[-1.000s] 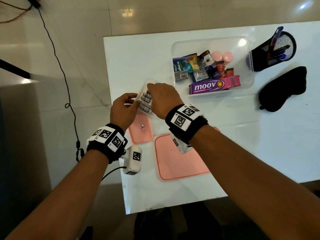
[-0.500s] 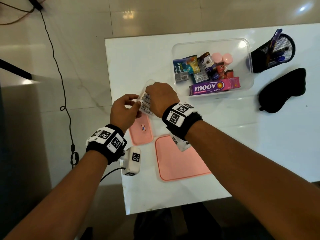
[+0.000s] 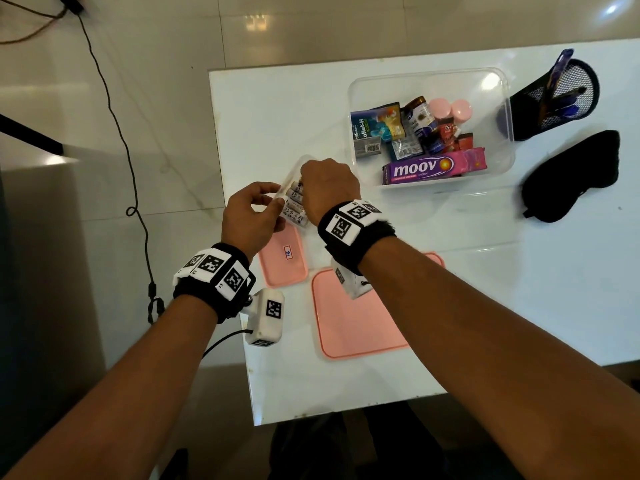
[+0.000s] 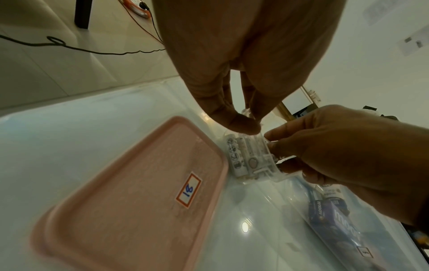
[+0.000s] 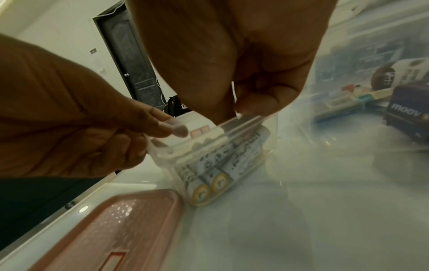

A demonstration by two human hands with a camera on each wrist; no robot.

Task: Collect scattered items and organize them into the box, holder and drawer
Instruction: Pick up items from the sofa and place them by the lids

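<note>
A small clear plastic container point(image 3: 290, 181) point(image 5: 209, 146) holding several white batteries point(image 3: 296, 207) point(image 4: 241, 155) point(image 5: 223, 165) stands tilted near the table's left edge. My left hand point(image 3: 251, 216) point(image 4: 234, 117) pinches its left rim between thumb and fingers. My right hand point(image 3: 329, 188) point(image 5: 236, 108) pinches the container's right rim from above. Just below it lies a small pink lid point(image 3: 284, 259) point(image 4: 130, 198) with a label. The large clear box point(image 3: 498, 98) to the right holds medicine packs, small bottles and a purple moov carton point(image 3: 433, 168).
A large pink lid point(image 3: 353, 320) lies under my right wrist. A black mesh pen holder point(image 3: 554, 105) with pens stands at the far right, a black eye mask point(image 3: 571, 174) in front of it. A cable point(image 3: 114, 116) runs over the floor left of the table.
Both hands stay on the battery container at nearly the same spot. The left fingers have shifted slightly on its rim.
</note>
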